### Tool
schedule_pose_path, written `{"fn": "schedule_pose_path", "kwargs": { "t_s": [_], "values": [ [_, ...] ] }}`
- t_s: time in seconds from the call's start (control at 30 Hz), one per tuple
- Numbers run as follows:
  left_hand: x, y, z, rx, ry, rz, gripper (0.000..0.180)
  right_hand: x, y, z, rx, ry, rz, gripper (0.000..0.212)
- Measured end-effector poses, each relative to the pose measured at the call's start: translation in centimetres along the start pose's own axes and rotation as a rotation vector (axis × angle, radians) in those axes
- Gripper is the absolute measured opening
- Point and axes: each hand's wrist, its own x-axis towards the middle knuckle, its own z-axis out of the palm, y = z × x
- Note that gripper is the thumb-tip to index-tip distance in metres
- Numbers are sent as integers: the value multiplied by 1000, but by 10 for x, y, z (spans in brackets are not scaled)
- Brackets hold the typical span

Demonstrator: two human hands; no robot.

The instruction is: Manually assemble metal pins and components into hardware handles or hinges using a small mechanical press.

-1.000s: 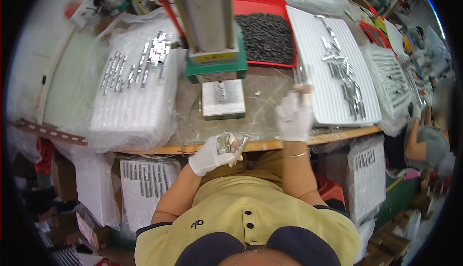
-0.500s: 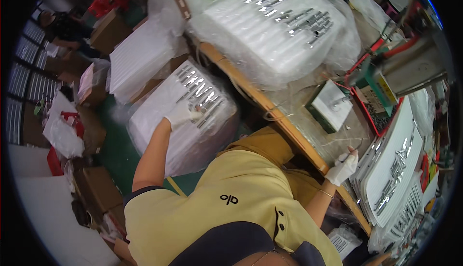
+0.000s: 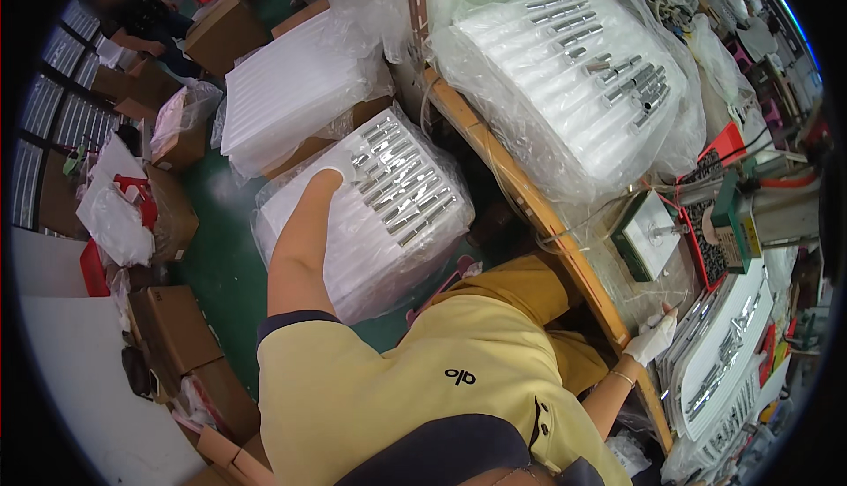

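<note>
My left hand (image 3: 339, 165), in a white glove, is over a ridged white foam tray (image 3: 308, 264) wrapped in clear plastic. It is beside rows of shiny metal tubes (image 3: 401, 182) lying in the tray's grooves. The glove blends into the white foam, so its fingers do not show clearly. Over the orange-edged workbench (image 3: 529, 199), my right hand (image 3: 651, 340), also gloved with bare fingertips, has its fingers drawn together. What they hold, if anything, is too small to make out. A small green-and-white block fixture (image 3: 647, 237) with a metal pin stands just beyond it.
Another plastic-wrapped foam tray (image 3: 565, 89) with metal tubes lies on the bench. Stacked trays of tubes (image 3: 725, 345) are at the right, near a red bin of small dark parts (image 3: 703, 239). Cardboard boxes (image 3: 176, 332) line the left; a person (image 3: 141, 23) is at the far left.
My left hand has moved from among the tubes to the far left side of their rows. My right hand stays by the bench edge. The whole view has shifted.
</note>
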Motion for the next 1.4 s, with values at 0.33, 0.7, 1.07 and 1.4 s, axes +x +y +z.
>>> {"fn": "schedule_pose_path", "kwargs": {
  "t_s": [0.33,0.7,1.07,1.4],
  "values": [
    [3,11,19,-284,382,1,50,2,-1,5,-108,5,16,29],
    [24,-15,69,-529,924,-213,31,-1,-1,6,-152,28,31,30],
    [47,3,97,-1245,1091,-125,44,1,-4,15,-134,48,18,28],
    [0,49,38,-967,1182,-59,38,-2,-7,13,-86,70,9,27]
  ]
}}
